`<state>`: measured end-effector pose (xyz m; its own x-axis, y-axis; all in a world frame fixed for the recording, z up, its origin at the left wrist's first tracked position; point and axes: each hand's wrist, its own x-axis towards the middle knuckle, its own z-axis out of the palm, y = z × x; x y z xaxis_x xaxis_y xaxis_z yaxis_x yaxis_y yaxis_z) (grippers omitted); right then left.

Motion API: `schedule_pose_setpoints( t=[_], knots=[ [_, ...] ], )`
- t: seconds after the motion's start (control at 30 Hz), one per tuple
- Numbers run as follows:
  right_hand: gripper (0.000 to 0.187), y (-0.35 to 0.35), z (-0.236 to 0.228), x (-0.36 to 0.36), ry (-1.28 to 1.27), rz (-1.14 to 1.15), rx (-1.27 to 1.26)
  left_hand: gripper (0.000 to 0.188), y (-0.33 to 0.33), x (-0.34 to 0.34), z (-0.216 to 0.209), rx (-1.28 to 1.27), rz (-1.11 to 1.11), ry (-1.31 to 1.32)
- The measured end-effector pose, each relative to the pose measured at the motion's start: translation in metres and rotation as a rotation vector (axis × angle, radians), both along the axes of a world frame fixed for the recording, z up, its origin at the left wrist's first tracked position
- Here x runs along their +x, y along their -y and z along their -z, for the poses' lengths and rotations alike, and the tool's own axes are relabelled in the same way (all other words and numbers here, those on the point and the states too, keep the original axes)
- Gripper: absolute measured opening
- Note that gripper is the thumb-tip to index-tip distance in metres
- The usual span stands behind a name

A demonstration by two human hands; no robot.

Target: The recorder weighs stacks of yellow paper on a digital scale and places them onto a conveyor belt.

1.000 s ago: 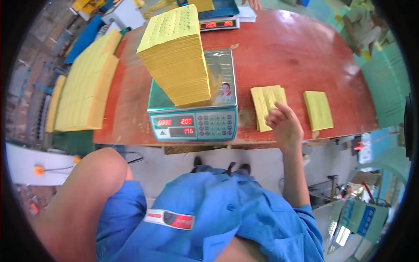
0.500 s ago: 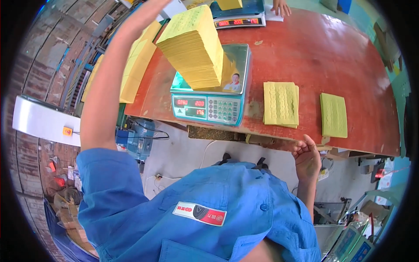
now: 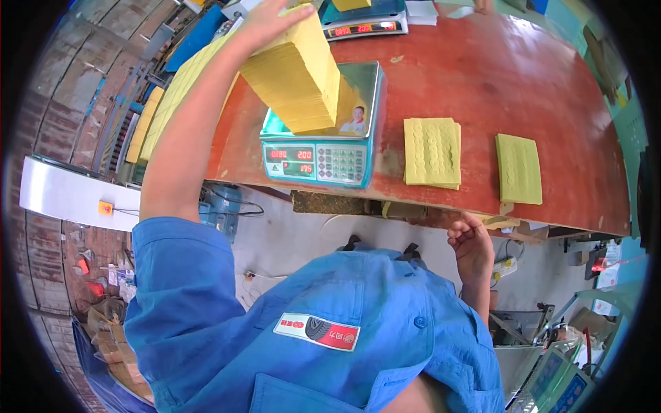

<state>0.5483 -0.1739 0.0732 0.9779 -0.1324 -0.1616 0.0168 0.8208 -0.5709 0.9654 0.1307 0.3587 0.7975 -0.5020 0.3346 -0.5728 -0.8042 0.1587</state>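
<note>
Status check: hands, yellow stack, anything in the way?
Left hand on tall yellow sheet stack on scale. Right hand empty below table edge. No obstruction.

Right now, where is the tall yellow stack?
In the head view, the tall yellow stack sits on the scale, upper centre, under the left hand.

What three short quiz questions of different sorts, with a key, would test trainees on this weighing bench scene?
1. True or false: the left hand rests on the tall yellow stack on the scale.
2. How many small stacks lie on the table right of the scale? A) one B) two C) four
3. Where is the right hand?

Key: 1 true. 2 B: near stack, far stack. 3 Below the table edge, holding nothing visible.
</note>
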Motion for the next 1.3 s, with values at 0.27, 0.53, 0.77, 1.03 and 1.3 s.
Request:
schedule_pose_setpoints(
  t=[0.27, 0.53, 0.77, 1.03, 1.3],
  knots=[
    [0.043, -0.003, 0.001, -0.01, -0.058, 0.011, -0.024, 0.06, 0.005, -0.091, -0.019, -0.059, -0.047, 0.348],
    [0.043, -0.011, -0.006, 0.0, -0.064, -0.112, -0.06, 0.059, -0.051, -0.136, -0.01, -0.084, -0.205, 0.275],
    [0.042, -0.02, -0.003, 0.006, -0.081, -0.197, -0.087, 0.056, -0.099, -0.149, -0.001, -0.276, -0.366, 0.11],
    [0.04, -0.043, -0.015, 0.032, -0.089, -0.271, -0.124, 0.048, -0.133, -0.144, 0.008, -0.269, -0.325, 0.09],
    [0.038, -0.074, -0.025, 0.06, -0.1, -0.221, -0.143, 0.035, -0.118, -0.124, -0.001, -0.485, -0.017, -0.247]
  ],
)
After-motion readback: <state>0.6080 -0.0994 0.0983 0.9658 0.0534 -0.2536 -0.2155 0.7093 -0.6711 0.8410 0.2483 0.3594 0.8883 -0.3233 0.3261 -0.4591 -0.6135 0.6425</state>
